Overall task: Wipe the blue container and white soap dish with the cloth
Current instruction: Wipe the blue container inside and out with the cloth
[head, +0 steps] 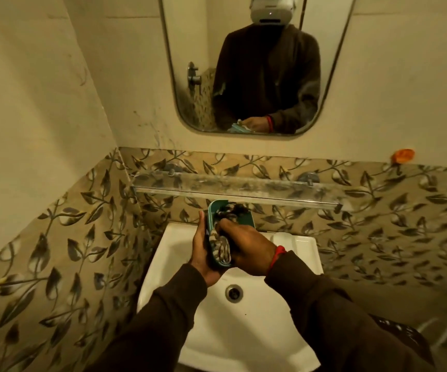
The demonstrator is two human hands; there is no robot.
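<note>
A blue oval container (245,214) is held above the white sink (217,328), tilted with its hollow facing right. My left hand (200,251) grips its left edge and underside. My right hand (246,247) presses a patterned grey and cream cloth (221,244) into the container's hollow; the cloth bunches from the far rim to the near end. A white ribbed recess that looks like the soap dish (296,241) lies on the sink's back right corner, partly hidden by my right hand.
A cloudy glass shelf (244,187) runs along the leaf-patterned tiled wall just beyond the container. A mirror (185,84) hangs above it. The sink drain (234,292) lies below my hands. An orange scrap (403,154) sits on the tile ledge at the right.
</note>
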